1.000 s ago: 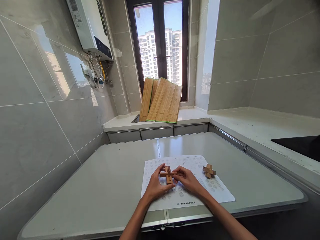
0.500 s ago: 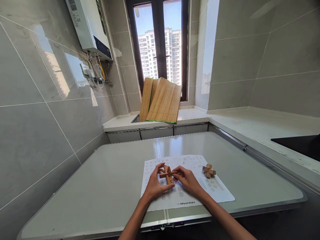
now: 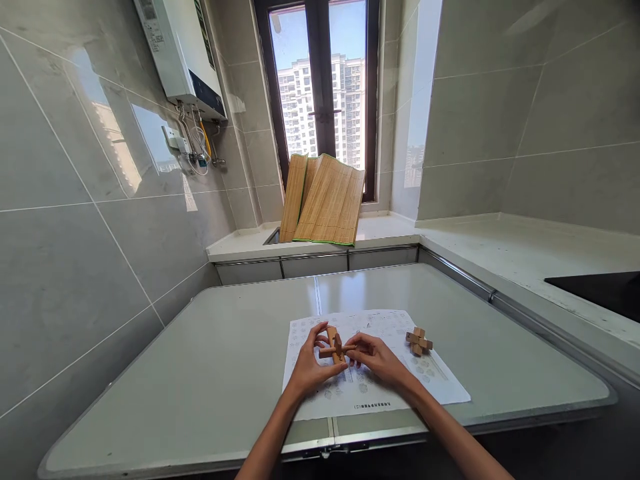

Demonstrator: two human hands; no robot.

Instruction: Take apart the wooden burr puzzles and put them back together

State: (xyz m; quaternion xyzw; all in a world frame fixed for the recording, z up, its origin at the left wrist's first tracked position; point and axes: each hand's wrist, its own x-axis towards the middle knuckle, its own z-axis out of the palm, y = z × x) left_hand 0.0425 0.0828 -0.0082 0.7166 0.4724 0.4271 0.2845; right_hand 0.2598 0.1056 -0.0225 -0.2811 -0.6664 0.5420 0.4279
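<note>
Above a printed paper sheet [image 3: 385,393], a partly joined wooden burr puzzle [image 3: 337,345] is between my hands. My left hand [image 3: 307,367] spans it, with the thumb at the near end of one block and the fingers at its far end. My right hand [image 3: 377,358] pinches the right end of a thin crossing piece. Its pinching fingertips partly cover that end. To the right, a second wooden burr puzzle [image 3: 419,341] in a cross shape rests on the sheet's right edge.
The pale folding table [image 3: 225,373] has a seam down its middle. A white counter [image 3: 500,247] borders it at the back and right. Behind stands a folded bamboo mat [image 3: 330,200] before the window. A water heater [image 3: 183,60] hangs on the left wall.
The puzzle between my hands has tilted and turned slightly, and the number on its near block shows less. Both hands keep their hold. The puzzle on the right stays in place.
</note>
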